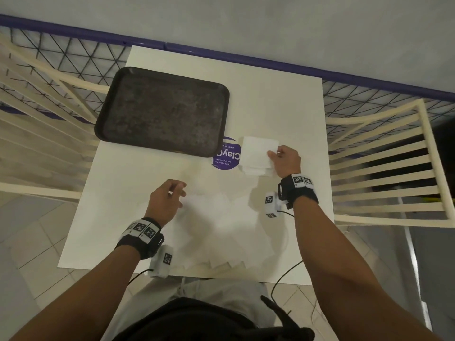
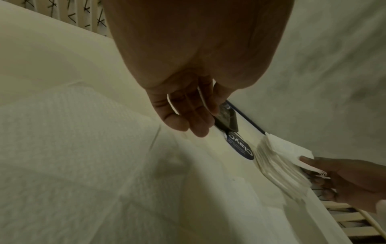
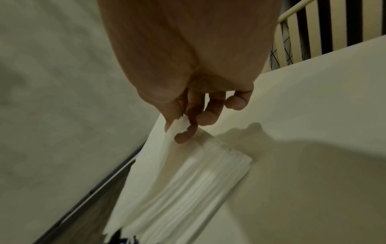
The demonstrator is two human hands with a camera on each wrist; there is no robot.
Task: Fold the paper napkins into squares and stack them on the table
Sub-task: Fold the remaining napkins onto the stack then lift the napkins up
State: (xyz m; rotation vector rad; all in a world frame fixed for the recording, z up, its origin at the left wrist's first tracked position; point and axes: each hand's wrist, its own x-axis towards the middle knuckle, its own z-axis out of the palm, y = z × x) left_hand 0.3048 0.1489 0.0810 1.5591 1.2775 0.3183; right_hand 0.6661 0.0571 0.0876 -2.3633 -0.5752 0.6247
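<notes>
A folded white napkin [image 1: 258, 150] [image 3: 158, 158] is held by its right edge over the stack of folded napkins [image 1: 258, 169] [image 2: 277, 171] [image 3: 194, 186] on the white table [image 1: 283, 107]. My right hand [image 1: 285, 159] [image 3: 183, 125] pinches that napkin between thumb and fingers. My left hand [image 1: 170, 195] [image 2: 188, 115] hovers with relaxed fingers above the unfolded napkins [image 1: 221, 217] [image 2: 73, 148] spread in front of me, holding nothing. More napkin corners [image 1: 221, 265] poke over the near table edge.
A dark empty tray [image 1: 162, 112] lies at the back left of the table. A round purple sticker [image 1: 225, 156] [image 2: 242, 147] sits between tray and stack. Cream slatted chairs [image 1: 384, 168] stand on both sides, with a mesh fence [image 1: 73, 60] behind.
</notes>
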